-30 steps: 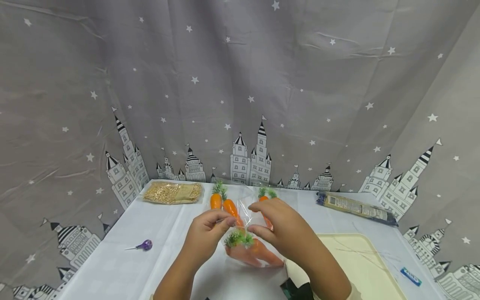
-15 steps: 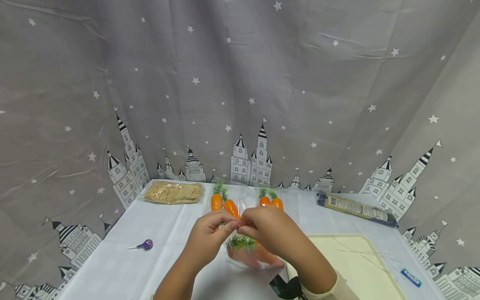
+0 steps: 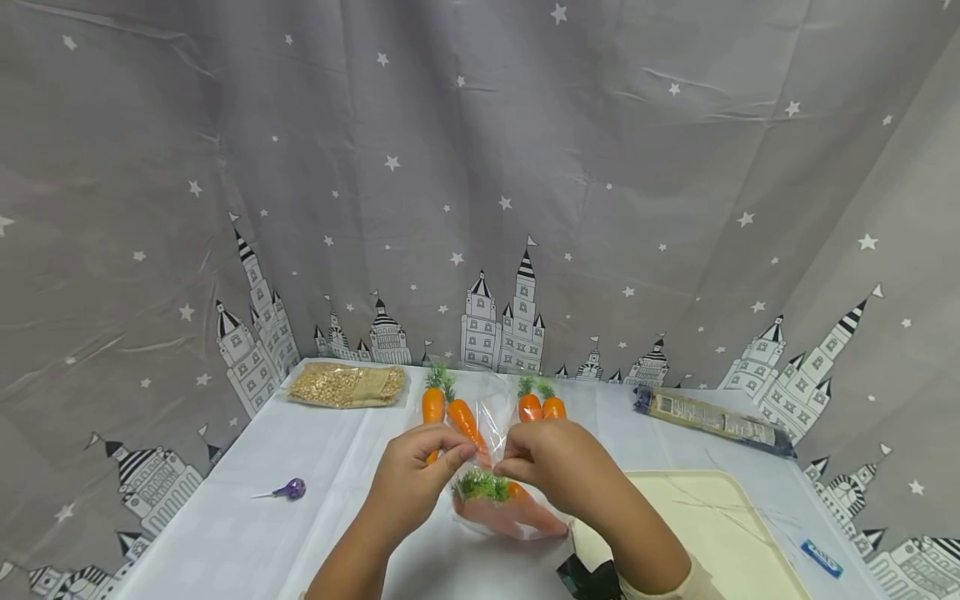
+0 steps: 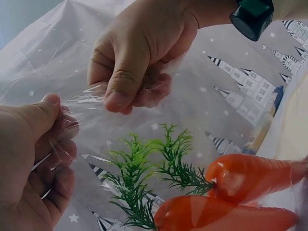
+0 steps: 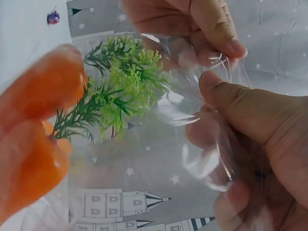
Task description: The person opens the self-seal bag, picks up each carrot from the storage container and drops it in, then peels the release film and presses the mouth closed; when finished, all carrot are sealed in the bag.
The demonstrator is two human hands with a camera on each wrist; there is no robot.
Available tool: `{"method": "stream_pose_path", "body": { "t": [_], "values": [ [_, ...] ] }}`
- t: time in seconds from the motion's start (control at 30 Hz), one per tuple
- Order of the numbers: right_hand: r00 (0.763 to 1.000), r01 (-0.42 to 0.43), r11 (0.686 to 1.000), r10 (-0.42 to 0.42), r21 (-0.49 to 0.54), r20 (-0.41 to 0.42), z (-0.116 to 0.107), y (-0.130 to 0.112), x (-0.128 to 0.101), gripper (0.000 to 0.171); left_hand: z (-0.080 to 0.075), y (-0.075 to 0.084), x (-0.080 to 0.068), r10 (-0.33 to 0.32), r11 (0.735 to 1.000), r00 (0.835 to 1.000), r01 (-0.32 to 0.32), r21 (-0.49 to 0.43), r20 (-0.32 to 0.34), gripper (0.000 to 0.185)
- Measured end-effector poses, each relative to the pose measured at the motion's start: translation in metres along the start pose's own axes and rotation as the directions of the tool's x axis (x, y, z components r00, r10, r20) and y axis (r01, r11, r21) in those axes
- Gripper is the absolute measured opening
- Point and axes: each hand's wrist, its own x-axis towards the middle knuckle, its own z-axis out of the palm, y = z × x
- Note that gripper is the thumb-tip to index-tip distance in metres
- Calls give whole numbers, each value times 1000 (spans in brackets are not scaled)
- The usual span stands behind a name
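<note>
A clear plastic bag (image 5: 185, 166) with orange carrots (image 4: 240, 178) and feathery green tops (image 5: 122, 79) in it hangs between my two hands, low in the head view. My left hand (image 3: 416, 467) pinches the bag's top edge between thumb and fingers. A short way to its right, my right hand (image 3: 558, 467) pinches the same edge, thumb against curled fingers. The film is drawn into creases between the two thumbs in the left wrist view. Through the film, fingers of both hands show.
Behind the hands lie more bagged carrots, a left pair (image 3: 461, 417) and a right pair (image 3: 542, 407). A bag of yellow kernels (image 3: 345, 385) is back left, a long dark packet (image 3: 716, 417) back right. A lollipop (image 3: 292, 489), cream tray (image 3: 697, 483) and small blue packet (image 3: 822, 557) lie nearer.
My right hand's thumb and fingers, spread at first, closed on the bag's edge against the left fingertips, then drew slightly to the right. My left hand stays nearly in place.
</note>
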Motion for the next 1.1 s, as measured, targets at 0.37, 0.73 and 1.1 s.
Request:
{"method": "stream_pose_path", "body": {
  "t": [0.37,0.73,1.1],
  "values": [
    [995,-88,996,88,-10,35,-6,21,-12,26,-4,-3,-4,-70,997,997,71,31,-32,8],
    [995,-99,992,98,79,22,-8,49,-30,15,-8,-10,-8,-77,995,994,81,50,-80,11],
    [984,-170,950,150,262,97,-10,62,-43,20,-10,-10,-11,-104,993,990,108,38,-93,9]
  ]
}}
